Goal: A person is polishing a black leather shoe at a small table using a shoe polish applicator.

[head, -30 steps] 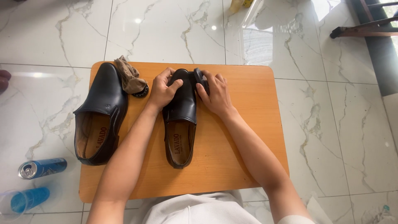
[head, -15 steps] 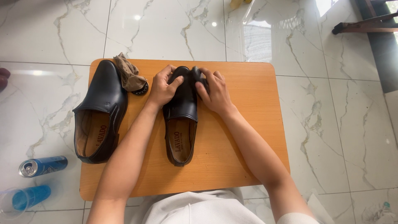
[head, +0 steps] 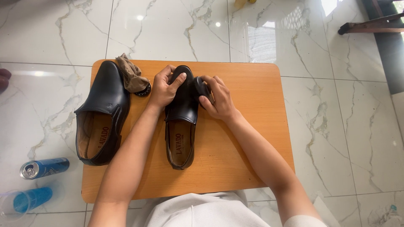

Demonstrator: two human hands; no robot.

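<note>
Left hand (head: pixel 163 89) presses down on the toe of the black shoe (head: pixel 182 122), fingers spread and curled over the top of the toecap, thumb on the near side. That grip seems meant to pin the shoe flat so it cannot slide on the table (head: pixel 252 138). Right hand (head: pixel 217 101) is closed around a small dark applicator (head: pixel 201 87) (a brush or sponge, too small to tell which), held against the shoe's right side at about two o'clock from the shoe's opening. Its fingers wrap the tool from above, which lets the working face meet the leather sideways.

From the head view, the held shoe lies mid-table, toe at twelve o'clock, heel toward the person, opening up. This puts the toe within easy reach of both hands. A second shoe (head: pixel 102 113) lies at nine o'clock from it, just beside the left forearm, pointing the same way and untouched, set apart so it does not crowd the work. At its toe, around eleven o'clock from the held shoe, sit a crumpled brown cloth (head: pixel 131 75) and, touching it, a small round tin (head: pixel 144 89) partly hidden beneath the cloth (kept close to the left hand).

Off the table on the marble floor (head: pixel 336 126), at eight o'clock, lie a blue can (head: pixel 45 167) and a clear cup (head: pixel 25 201) with blue inside.
</note>
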